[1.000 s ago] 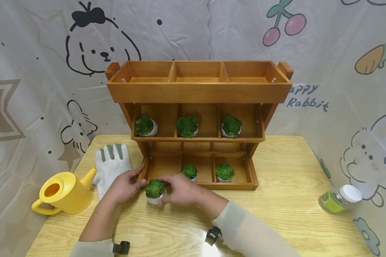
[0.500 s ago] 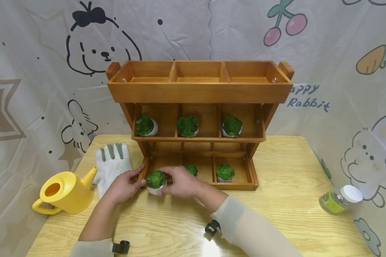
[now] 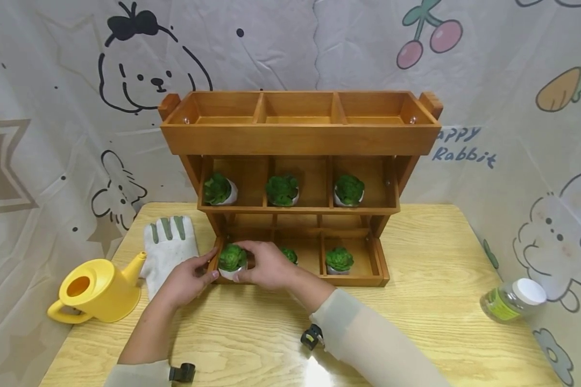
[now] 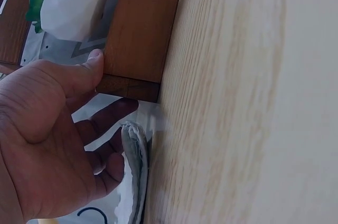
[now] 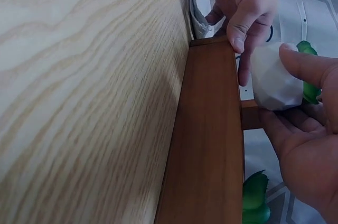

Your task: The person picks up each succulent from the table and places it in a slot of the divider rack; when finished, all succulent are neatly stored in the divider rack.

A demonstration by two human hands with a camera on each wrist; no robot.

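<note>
My right hand (image 3: 267,265) grips a small potted succulent (image 3: 232,258) by its white faceted pot (image 5: 275,78), thumb on one side and fingers on the other. The plant is over the lower left compartment of a three-tier wooden planter shelf (image 3: 300,141), its pot close above the front board (image 4: 142,28). My left hand (image 3: 190,278) holds the front left corner of that bottom tier, thumb at the board's edge and index finger along the end. A second succulent (image 3: 289,255) in the middle compartment is partly hidden by my right hand; another (image 3: 339,260) sits in the right one.
Three more succulents stand in the middle tier, one (image 3: 282,190) per compartment. A white glove (image 3: 170,244) with green fingertips lies left of the shelf, beside a yellow watering can (image 3: 101,290). A lidded jar (image 3: 512,301) lies at the table's right edge.
My right hand has moved the succulent from in front of the shelf up and away from me, over the lower left compartment's front board. The left hand has stayed at the corner.
</note>
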